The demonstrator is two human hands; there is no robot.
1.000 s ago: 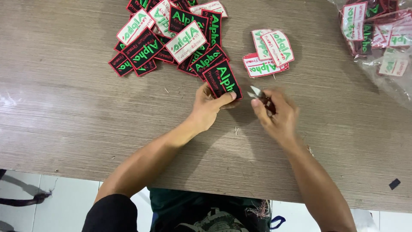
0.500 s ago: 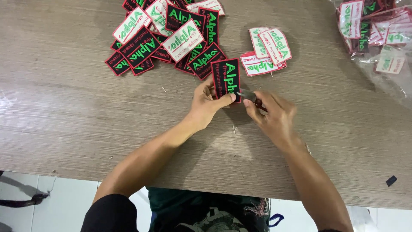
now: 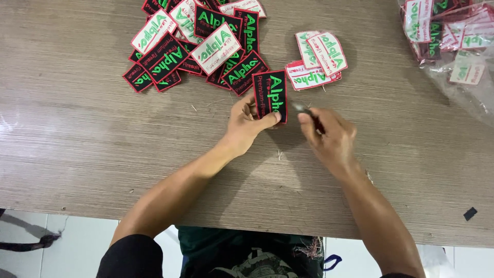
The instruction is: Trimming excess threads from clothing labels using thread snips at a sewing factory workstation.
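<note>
Fingers of our left hand (image 3: 246, 123) are clamped on a black patch (image 3: 271, 96) w/ red border, thumb (image 3: 269, 120) at its lower edge, patch upright over the wooden table (image 3: 77, 134). Our right hand (image 3: 329, 135) pinches a small metal snipper (image 3: 303, 109), tip just beside the patch. Pile of patches (image 3: 200, 46) lies beyond the fingers; small white stack (image 3: 319, 59) up-right; clear bag (image 3: 453, 46) far right.

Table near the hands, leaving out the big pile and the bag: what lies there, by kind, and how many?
Black patch, pinched by the left hand: 1
White patches in the small heap, as far as shows: 3
Small metal tool in the right hand: 1
Total: 5
</note>
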